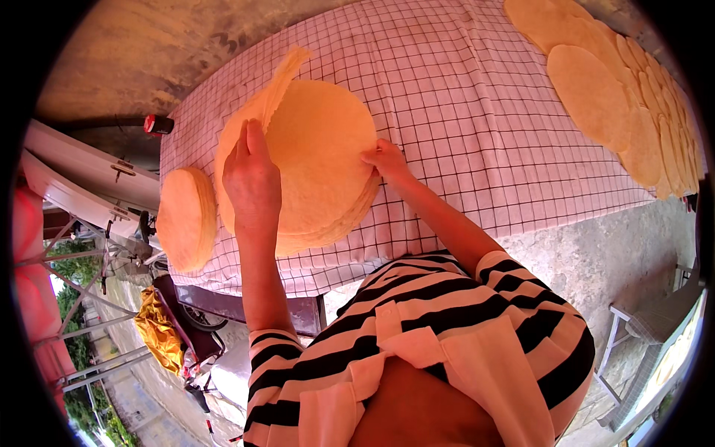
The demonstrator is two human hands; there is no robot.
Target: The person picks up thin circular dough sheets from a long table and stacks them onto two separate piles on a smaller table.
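Note:
A stack of large, thin, round yellowish flatbreads (pixel 324 164) lies in front of me on a checked cloth. My left hand (pixel 253 175) is closed on the near side of one flatbread (pixel 285 80), which is lifted and folded up off the left part of the stack, its far edge standing in the air. At the stack's right rim, my right hand (pixel 387 160) pinches the edge between thumb and fingers; whether it grips one sheet or several is hidden. A smaller stack of round flatbreads (pixel 182 220) sits to the left, close to my left forearm.
The pink-and-black checked cloth (pixel 454 127) covers the table. Many overlapping flatbreads (pixel 596 97) spread over its far right end. A dark red can (pixel 158 124) stands by the left edge. Beyond the table are a yellow crumpled cover (pixel 159 331) and a white-framed seat (pixel 622 335).

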